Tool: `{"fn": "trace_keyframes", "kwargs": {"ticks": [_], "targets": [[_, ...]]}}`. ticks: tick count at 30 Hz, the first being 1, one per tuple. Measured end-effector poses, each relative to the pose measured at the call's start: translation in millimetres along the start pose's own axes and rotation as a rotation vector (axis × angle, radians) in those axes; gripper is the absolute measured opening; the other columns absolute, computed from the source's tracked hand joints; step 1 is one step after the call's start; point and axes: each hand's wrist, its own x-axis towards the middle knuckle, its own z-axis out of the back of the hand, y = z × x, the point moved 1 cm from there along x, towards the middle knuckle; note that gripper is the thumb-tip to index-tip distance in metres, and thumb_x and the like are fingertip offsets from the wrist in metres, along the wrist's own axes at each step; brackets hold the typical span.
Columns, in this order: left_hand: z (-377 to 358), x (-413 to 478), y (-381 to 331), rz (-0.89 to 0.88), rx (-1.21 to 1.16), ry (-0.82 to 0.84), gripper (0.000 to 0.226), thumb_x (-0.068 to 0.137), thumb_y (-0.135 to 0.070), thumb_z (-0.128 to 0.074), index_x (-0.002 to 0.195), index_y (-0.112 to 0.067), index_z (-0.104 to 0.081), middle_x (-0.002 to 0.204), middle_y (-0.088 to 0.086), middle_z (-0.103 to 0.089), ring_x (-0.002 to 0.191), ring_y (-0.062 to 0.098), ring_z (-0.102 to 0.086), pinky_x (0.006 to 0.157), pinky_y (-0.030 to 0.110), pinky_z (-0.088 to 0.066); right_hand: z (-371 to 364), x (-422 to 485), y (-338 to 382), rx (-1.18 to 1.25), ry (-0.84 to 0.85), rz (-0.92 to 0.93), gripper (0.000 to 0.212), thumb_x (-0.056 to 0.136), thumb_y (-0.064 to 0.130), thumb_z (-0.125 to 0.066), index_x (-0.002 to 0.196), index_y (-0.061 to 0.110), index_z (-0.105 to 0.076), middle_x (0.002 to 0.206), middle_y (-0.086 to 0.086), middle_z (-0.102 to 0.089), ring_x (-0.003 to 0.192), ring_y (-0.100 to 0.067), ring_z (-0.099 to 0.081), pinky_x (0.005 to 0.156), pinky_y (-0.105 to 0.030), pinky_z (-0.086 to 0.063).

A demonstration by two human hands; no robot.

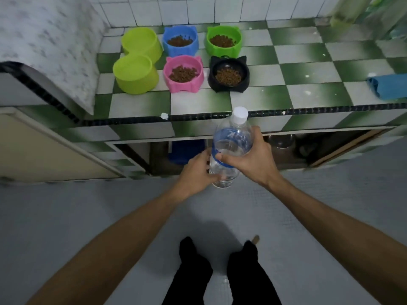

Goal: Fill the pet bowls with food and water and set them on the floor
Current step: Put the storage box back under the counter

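Clear plastic water bottle with a white screw cap and a blue label [233, 139], partly filled, is held in mid-air in front of a tiled counter, tilted with its cap pointing away from the person and its base towards them. The right hand [253, 159] grips the bottle around the label, thumb curled across the near side. The left hand [197, 170] holds the lower part near the base, fingers wrapped round it. The cap is on.

On the green-and-white checkered tile counter [308, 69], towards its back left corner, stand the pet bowls. A lime-green plastic double bowl with two round wells [136, 84] sits furthest left; whether it holds anything cannot be made out. Just beside it are four cat-eared bowls, each holding brown dry kibble: a blue plastic bowl [179, 51] and a bright green plastic bowl [222, 50] at the back, a pink plastic bowl [184, 85] and a black bowl [212, 73] in front.

A blue cloth [387, 86] lies at the counter's right edge. Below, the person's legs in black trousers [193, 271] stand on a grey floor [88, 205].
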Motion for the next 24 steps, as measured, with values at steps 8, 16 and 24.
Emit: {"fn": "trace_keyframes", "kwargs": {"ticks": [8,16,24], "targets": [[-26.3,23.2,106.2,0.019,0.074,0.05,0.071,0.066,-0.043,-0.083,0.127,-0.03,-0.049,0.124,-0.004,-0.063,0.108,0.017,-0.064,0.089,0.046,-0.056,-84.5,-4.4,-67.4,0.03,0.018,-0.018,0.093,0.054,0.05,-0.092,0.126,0.041,-0.034,0.107,0.03,-0.055,0.099,-0.001,-0.062,0.083,-0.02,-0.054],[-100.0,101.9,199.0,0.03,0.072,0.041,0.071,0.071,-0.035,-0.084,0.131,-0.024,-0.049,0.127,-0.001,-0.063,0.111,0.018,-0.064,0.092,0.045,-0.055,-137.5,45.5,-193.0,-0.015,0.01,0.013,0.094,0.055,0.048,-0.091,0.13,0.038,-0.036,0.115,0.017,-0.058,0.103,-0.006,-0.063,0.083,-0.022,-0.056],[-170.5,194.5,293.7,0.069,0.044,-0.058,0.057,0.075,-0.029,-0.081,0.123,-0.018,-0.052,0.117,0.002,-0.068,0.106,0.021,-0.065,0.09,0.043,-0.055,-196.9,109.6,-318.4,-0.044,-0.092,0.095,0.092,0.059,0.047,-0.089,0.132,0.023,-0.04,0.118,0.011,-0.06,0.104,-0.006,-0.062,0.084,-0.017,-0.053]]}}
